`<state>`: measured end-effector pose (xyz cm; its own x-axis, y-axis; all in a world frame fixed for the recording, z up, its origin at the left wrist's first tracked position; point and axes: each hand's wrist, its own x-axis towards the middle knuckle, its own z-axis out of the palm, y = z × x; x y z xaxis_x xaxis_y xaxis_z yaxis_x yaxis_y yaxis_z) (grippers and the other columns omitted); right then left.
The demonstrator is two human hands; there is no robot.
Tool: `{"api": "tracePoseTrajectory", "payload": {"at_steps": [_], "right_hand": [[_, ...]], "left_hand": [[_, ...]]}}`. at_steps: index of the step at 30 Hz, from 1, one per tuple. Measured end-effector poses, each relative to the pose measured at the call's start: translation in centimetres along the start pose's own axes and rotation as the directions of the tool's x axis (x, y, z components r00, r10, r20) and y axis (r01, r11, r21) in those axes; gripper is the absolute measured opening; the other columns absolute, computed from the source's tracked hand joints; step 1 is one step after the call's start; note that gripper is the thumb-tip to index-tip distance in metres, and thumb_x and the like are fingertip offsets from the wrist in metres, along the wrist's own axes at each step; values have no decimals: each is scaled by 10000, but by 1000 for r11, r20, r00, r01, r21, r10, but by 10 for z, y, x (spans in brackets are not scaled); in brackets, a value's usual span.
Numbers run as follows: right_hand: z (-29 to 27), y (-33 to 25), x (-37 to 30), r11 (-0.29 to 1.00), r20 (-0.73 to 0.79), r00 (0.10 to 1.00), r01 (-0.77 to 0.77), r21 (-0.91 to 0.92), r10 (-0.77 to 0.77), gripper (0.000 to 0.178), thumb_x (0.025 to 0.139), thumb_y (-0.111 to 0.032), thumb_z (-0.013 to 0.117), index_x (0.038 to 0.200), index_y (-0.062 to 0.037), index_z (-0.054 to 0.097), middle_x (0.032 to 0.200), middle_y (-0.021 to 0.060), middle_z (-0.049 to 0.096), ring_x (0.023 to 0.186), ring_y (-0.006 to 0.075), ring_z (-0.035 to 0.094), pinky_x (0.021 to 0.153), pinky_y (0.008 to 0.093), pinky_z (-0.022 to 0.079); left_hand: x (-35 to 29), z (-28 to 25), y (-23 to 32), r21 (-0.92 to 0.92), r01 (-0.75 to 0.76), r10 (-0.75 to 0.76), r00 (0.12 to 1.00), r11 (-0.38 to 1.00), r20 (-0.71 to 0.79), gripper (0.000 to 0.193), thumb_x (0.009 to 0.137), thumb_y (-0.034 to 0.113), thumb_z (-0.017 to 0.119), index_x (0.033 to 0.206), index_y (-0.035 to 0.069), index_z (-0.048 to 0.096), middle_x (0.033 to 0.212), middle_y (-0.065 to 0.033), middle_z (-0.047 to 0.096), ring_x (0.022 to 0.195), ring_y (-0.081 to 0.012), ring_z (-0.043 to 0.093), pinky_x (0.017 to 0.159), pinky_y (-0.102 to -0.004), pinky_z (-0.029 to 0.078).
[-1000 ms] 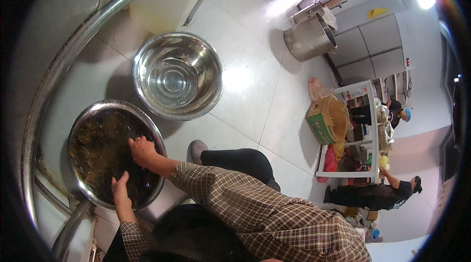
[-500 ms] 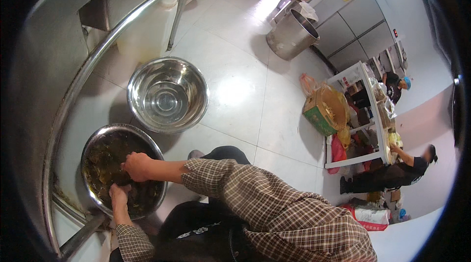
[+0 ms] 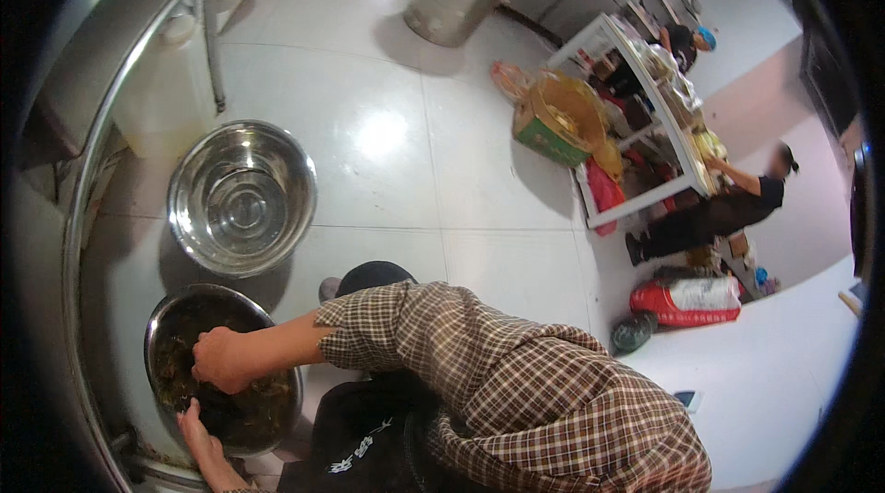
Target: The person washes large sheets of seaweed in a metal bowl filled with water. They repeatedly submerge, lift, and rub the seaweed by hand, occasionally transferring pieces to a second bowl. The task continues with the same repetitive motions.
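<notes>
A steel basin (image 3: pixel 289 373) stands low on the floor at the lower left, holding dark brownish-green liquid with leafy pieces (image 3: pixel 171 364) in it. Over its middle, my right hand (image 3: pixel 221 359) is curled closed, its fingertips turned down into the contents, and anything in its grasp is hidden. At the near left side of the same basin is my left hand (image 3: pixel 198 433), fingers stretched out by the contents. Just beyond stands a second, shiny steel basin (image 3: pixel 244 202), with neither hand touching it.
A metal frame rail (image 3: pixel 78 244) curves along the left, by a translucent jug (image 3: pixel 166 96). Farther off are a tall steel pot (image 3: pixel 456 0), a cardboard box (image 3: pixel 558 124) and a white table (image 3: pixel 636 207). One person (image 3: pixel 728 207) stands at that table, another (image 3: pixel 687 46) behind it.
My view has shifted, so the room appears farther left. My right hand has curled tighter over the basin, while my left hand has drawn back toward the near rim, fingers straighter.
</notes>
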<state>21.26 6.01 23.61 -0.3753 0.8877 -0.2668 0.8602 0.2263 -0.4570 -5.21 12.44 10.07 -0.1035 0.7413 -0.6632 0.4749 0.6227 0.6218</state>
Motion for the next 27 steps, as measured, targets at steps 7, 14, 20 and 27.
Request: {"api": "tracePoseTrajectory", "payload": {"at_steps": [7,14,20,27], "right_hand": [[-6,9,-1,999,52,998,-20,-33,22,274,752,-253,716,1002,-161,780,1002,109,730,998,320,660,752,402,548],[1,6,11,999,29,998,53,-13,-53,276,761,-259,714,998,-137,786,1049,115,736,1029,323,667,776,406,549],[-3,0,13,991,14,999,52,-122,-51,241,832,-294,692,1008,-161,789,1027,41,747,921,259,699,680,408,509],[-8,-1,13,991,-45,996,70,-113,-75,235,829,-302,697,952,-128,794,969,81,745,896,264,699,658,417,497]], "left_hand": [[17,9,3,-88,87,-94,992,992,-79,951,921,494,637,1614,96,120,1657,-174,151,1502,-408,186,1170,-619,175],[68,-4,-35,51,-3,12,982,999,-186,886,913,516,628,1576,65,250,1617,-200,245,1465,-410,275,1165,-598,219],[-1,18,-12,78,-158,172,956,984,-236,829,919,482,636,1551,46,324,1602,-198,293,1451,-390,306,1181,-577,213],[-190,31,119,64,-129,130,992,990,-5,557,1019,536,414,1323,98,573,850,-41,498,688,-203,386,766,-440,406]]}}
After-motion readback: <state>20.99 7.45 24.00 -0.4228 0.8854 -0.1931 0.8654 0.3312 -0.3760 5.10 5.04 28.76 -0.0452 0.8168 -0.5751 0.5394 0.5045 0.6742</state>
